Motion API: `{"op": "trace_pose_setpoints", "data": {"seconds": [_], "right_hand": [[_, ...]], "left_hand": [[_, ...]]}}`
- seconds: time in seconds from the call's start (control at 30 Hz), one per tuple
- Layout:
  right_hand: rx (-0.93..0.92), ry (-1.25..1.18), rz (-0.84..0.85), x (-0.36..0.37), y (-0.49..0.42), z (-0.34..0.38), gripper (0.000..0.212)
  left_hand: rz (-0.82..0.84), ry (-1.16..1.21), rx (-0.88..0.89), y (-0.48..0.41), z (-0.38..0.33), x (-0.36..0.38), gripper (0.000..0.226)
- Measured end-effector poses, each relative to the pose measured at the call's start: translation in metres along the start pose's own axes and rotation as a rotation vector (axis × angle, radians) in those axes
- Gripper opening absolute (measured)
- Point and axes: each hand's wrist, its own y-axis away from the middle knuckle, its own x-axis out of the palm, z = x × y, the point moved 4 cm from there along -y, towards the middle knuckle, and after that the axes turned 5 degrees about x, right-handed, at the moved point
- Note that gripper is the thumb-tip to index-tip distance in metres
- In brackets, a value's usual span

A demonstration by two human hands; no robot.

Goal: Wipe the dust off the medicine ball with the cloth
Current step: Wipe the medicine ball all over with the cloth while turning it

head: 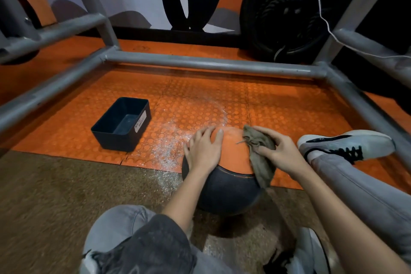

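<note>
The round orange-and-black medicine ball sits on the floor between the person's legs, the left hand flat on top with spread fingers, likely to stop it rolling, while the right hand presses a bunched olive-grey cloth against its right side.

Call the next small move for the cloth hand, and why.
Probably sweep the cloth leftward across the orange top of the medicine ball, toward the left hand that steadies it. The right hand holds the cloth on the ball's right side, and a pale dusty film seems to show near the top.
</note>
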Motion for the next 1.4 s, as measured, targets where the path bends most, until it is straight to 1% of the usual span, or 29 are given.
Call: {"op": "trace_pose_setpoints", "data": {"seconds": [0.03, 0.07, 0.13, 0.17, 0.2, 0.27, 0.3, 0.33, 0.37, 0.47, 0.5, 0.53, 0.6, 0.67, 0.7, 0.8, 0.83, 0.87, 0.9, 0.97, 1.0, 1.03, 1.13, 1.2, 1.27, 1.33, 1.4], "right_hand": [[0.048, 0.016, -0.069, 0.001, -0.005, -0.008, 0.044], [0.090, 0.087, -0.127, 0.007, -0.007, -0.013, 0.039], [0.106, 0.303, -0.202, 0.026, -0.007, -0.011, 0.031], [0.061, 0.393, -0.235, 0.036, -0.003, -0.003, 0.029], [-0.039, 0.442, -0.265, 0.045, 0.001, 0.009, 0.030], [-0.307, 0.467, -0.267, 0.059, 0.013, 0.028, 0.031], [-0.397, 0.472, -0.259, 0.062, 0.016, 0.029, 0.030], [-0.419, 0.456, -0.255, 0.059, 0.013, 0.025, 0.029], [-0.363, 0.402, -0.264, 0.052, 0.005, 0.020, 0.027], [-0.046, 0.180, -0.332, 0.022, -0.022, -0.002, 0.016], [-0.002, 0.184, -0.333, 0.020, -0.026, -0.004, 0.015], [-0.010, 0.220, -0.330, 0.023, -0.026, -0.001, 0.015], [-0.152, 0.334, -0.308, 0.040, -0.016, 0.017, 0.013], [-0.285, 0.402, -0.246, 0.053, -0.006, 0.027, 0.012], [-0.289, 0.418, -0.229, 0.050, -0.008, 0.027, 0.012], [-0.082, 0.300, -0.251, 0.024, -0.032, 0.013, 0.015], [-0.033, 0.282, -0.257, 0.020, -0.036, 0.010, 0.016], [-0.023, 0.303, -0.264, 0.022, -0.036, 0.011, 0.016], [-0.060, 0.356, -0.268, 0.029, -0.031, 0.016, 0.016], [-0.216, 0.428, -0.245, 0.047, -0.015, 0.030, 0.014], [-0.265, 0.441, -0.228, 0.051, -0.010, 0.034, 0.013], [-0.275, 0.454, -0.220, 0.050, -0.007, 0.035, 0.013], [-0.209, 0.401, -0.263, 0.036, -0.014, 0.028, 0.015], [-0.189, 0.376, -0.262, 0.029, -0.018, 0.023, 0.015], [-0.163, 0.366, -0.244, 0.028, -0.022, 0.019, 0.015], [-0.155, 0.376, -0.237, 0.029, -0.024, 0.022, 0.016], [-0.200, 0.395, -0.218, 0.032, -0.018, 0.029, 0.015]], "left_hand": [[-0.017, 0.004, -0.001, -0.002, 0.002, 0.000, 0.048], [-0.033, 0.009, -0.002, -0.003, 0.002, 0.001, 0.047], [-0.066, 0.000, -0.004, -0.003, 0.001, 0.001, 0.045], [-0.078, -0.001, -0.009, -0.004, 0.000, 0.000, 0.044], [-0.086, 0.003, -0.017, -0.005, 0.001, -0.001, 0.043], [-0.092, 0.013, -0.009, -0.008, 0.005, -0.002, 0.042], [-0.090, 0.020, 0.006, -0.007, 0.006, -0.003, 0.042], [-0.084, 0.028, 0.022, -0.007, 0.007, -0.004, 0.042], [-0.077, 0.033, 0.034, -0.007, 0.008, -0.004, 0.043], [-0.077, 0.016, 0.033, -0.004, 0.006, 0.000, 0.044], [-0.086, -0.002, 0.032, -0.004, 0.003, 0.001, 0.044], [-0.094, -0.018, 0.028, -0.004, 0.001, 0.001, 0.044], [-0.099, -0.022, 0.024, -0.006, 0.000, 0.001, 0.043], [-0.084, -0.005, 0.045, -0.006, 0.001, 0.001, 0.042], [-0.078, 0.001, 0.062, -0.004, 0.002, 0.000, 0.042], [-0.081, -0.001, 0.092, 0.000, 0.003, 0.000, 0.042], [-0.091, -0.012, 0.096, 0.001, 0.002, 0.001, 0.042], [-0.100, -0.029, 0.099, 0.001, -0.001, 0.002, 0.042], [-0.106, -0.045, 0.097, 0.001, -0.003, 0.003, 0.042], [-0.104, -0.072, 0.095, 0.001, -0.005, 0.004, 0.042], [-0.092, -0.078, 0.102, 0.001, -0.006, 0.005, 0.042], [-0.073, -0.077, 0.116, 0.001, -0.007, 0.005, 0.042], [-0.040, -0.043, 0.191, 0.001, -0.011, 0.003, 0.041], [-0.025, -0.082, 0.270, 0.004, -0.016, 0.000, 0.040], [0.075, -0.171, 0.318, 0.008, -0.017, 0.001, 0.050], [0.207, -0.222, 0.309, 0.011, -0.015, 0.003, 0.076], [0.282, -0.189, 0.274, 0.010, -0.011, 0.001, 0.099]]}}
